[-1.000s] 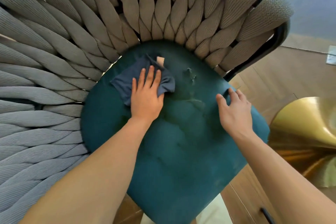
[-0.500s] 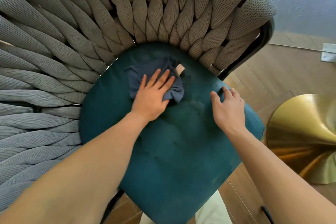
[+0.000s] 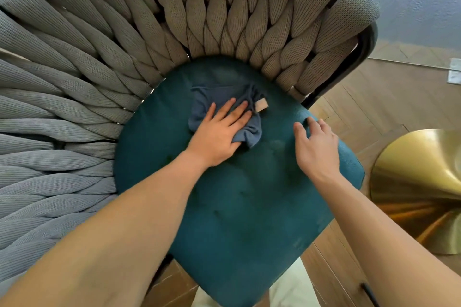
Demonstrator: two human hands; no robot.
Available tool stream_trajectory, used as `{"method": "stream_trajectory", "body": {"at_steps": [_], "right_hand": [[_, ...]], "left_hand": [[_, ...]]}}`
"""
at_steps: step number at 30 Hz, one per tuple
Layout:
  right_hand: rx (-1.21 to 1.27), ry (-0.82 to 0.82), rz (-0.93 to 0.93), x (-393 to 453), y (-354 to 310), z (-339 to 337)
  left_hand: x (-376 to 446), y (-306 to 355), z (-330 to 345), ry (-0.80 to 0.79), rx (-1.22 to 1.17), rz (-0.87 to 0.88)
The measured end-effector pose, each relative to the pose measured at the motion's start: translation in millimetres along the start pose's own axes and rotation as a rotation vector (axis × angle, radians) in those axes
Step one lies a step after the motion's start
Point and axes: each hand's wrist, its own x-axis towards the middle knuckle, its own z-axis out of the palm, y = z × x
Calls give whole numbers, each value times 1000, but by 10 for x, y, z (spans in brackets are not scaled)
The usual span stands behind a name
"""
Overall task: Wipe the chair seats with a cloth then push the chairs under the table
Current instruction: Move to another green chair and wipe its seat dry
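Wiping step: left hand (image 3: 219, 132) flat, fingers straight, pressing cloth (image 3: 224, 107) near seat (image 3: 237, 207) back edge; right hand (image 3: 316, 149) open, bracing right edge; front of seat probably next

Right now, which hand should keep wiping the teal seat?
Left. The left hand already presses flat on the crumpled blue cloth on the teal cushioned chair seat; the right hand only rests bare near the seat's edge.
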Motion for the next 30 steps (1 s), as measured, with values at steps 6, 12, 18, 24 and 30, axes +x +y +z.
{"method": "stream_trajectory", "body": {"at_steps": [6,12,18,24,30], "right_hand": [[-10,2,-19,10,17,-6],[-43,-19,-34,19,44,-1],[-75,-54,-62,-10,47,-47],[-70,-80,-64,-51,13,-92],[-61,-95,-46,-34,-20,-139]], "left_hand": [[392,66,-144,78,-87,-530],[348,141,-93,0,6,-120],[-96,-377,-53,49,-123,-599],[-1179,-259,210,14,-266,-1117],[-1082,154,260,240,-608,-1651]]}}
